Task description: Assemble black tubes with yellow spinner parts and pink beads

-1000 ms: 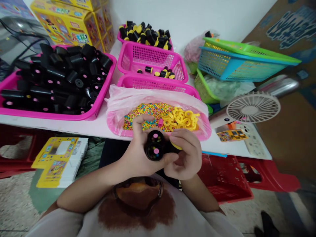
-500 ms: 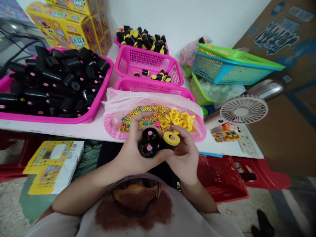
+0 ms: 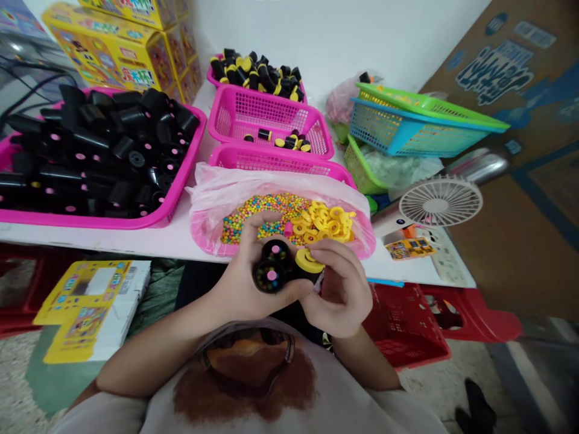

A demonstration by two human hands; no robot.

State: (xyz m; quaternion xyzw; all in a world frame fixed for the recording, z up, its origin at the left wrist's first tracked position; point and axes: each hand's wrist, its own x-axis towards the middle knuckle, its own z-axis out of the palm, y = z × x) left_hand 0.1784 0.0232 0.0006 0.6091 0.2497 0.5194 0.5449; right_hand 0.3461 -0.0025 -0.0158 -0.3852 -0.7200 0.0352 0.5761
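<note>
My left hand [image 3: 239, 280] is closed around several small black cups. Two of them are uncapped: an upper cup [image 3: 275, 248] and a lower cup [image 3: 268, 278], each with a pink middle and coloured beads inside. To their right, a third black cup [image 3: 304, 276] wears a yellow cap [image 3: 308, 260], its flap down over the hole. My right hand [image 3: 341, 286] has its fingertips on that cap, the other fingers curled. Behind the hands, a pink basket lined with a plastic bag [image 3: 205, 187] holds coloured beads [image 3: 266, 208] and loose yellow caps [image 3: 328, 220].
At left, a large pink basket [image 3: 181, 202] is heaped with black cups. Further back, a pink basket [image 3: 233, 111] contains several capped cups. A handheld fan [image 3: 441, 202] and stacked baskets [image 3: 407, 123] stand right. A red crate [image 3: 404, 325] sits below the table.
The yellow cap's flap, raised beside the hole before, is now folded down over it. My right hand's fingers have moved over the cap, and the palm has turned outward slightly.
</note>
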